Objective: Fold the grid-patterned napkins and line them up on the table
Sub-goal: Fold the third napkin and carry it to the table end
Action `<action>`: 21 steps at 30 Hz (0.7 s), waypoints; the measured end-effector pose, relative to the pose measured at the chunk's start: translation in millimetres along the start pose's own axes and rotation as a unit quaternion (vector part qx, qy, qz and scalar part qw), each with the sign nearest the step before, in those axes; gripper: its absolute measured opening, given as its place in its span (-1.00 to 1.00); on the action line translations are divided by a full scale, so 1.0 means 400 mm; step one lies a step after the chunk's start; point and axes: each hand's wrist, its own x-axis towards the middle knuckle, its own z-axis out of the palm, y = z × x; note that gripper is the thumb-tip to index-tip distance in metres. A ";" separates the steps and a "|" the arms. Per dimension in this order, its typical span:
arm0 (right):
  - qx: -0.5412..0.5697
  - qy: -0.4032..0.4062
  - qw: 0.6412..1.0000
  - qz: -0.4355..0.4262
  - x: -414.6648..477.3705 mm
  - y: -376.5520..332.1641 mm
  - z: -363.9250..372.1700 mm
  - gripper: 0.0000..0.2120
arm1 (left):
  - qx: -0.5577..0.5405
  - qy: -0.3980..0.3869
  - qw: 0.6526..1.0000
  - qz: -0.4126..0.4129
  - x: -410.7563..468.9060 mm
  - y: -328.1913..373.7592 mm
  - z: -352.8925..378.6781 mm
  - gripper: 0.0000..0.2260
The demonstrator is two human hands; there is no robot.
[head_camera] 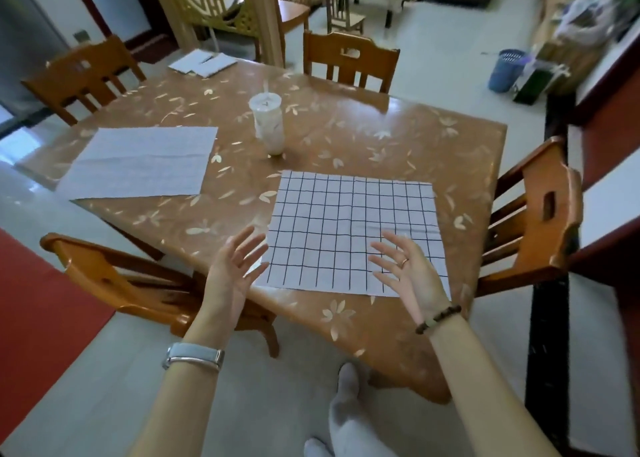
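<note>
Item: napkins, two, both unfolded and flat on one wooden table (346,127). Bold-grid napkin (349,221), one, lay at the near right of the table, close to the near edge. Left hand (232,266), one, was raised with palm turned inward and fingers spread and straight, gripping nothing; its fingertips stood just at the left edge of the bold-grid napkin, near that napkin's near left corner. Right hand (405,269), one, was likewise spread and holding nothing, over the near right part of the same napkin; whether either hand touched the cloth could not be told. Faint-grid napkin (142,162), one, lay at the left side of the table, well apart from both hands. Lidded cup (268,124) with a straw, one, stood upright between the two napkins, toward the far side. White papers (202,62), a small stack, count unclear, lay at the far left corner. Wooden chairs at the table, four: far left chair (83,72), far chair (349,59), right chair (540,214), near left chair (114,276).
</note>
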 end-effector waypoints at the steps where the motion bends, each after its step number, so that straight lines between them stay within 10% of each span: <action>1: 0.004 0.006 1.000 0.000 0.017 -0.006 -0.004 -0.69 | 0.003 0.001 1.000 -0.007 0.023 0.000 0.007 -0.61; 21: -0.193 -0.052 0.979 0.046 0.322 0.065 0.119 -0.73 | 0.115 0.176 0.971 -0.112 0.307 -0.114 -0.035 -0.82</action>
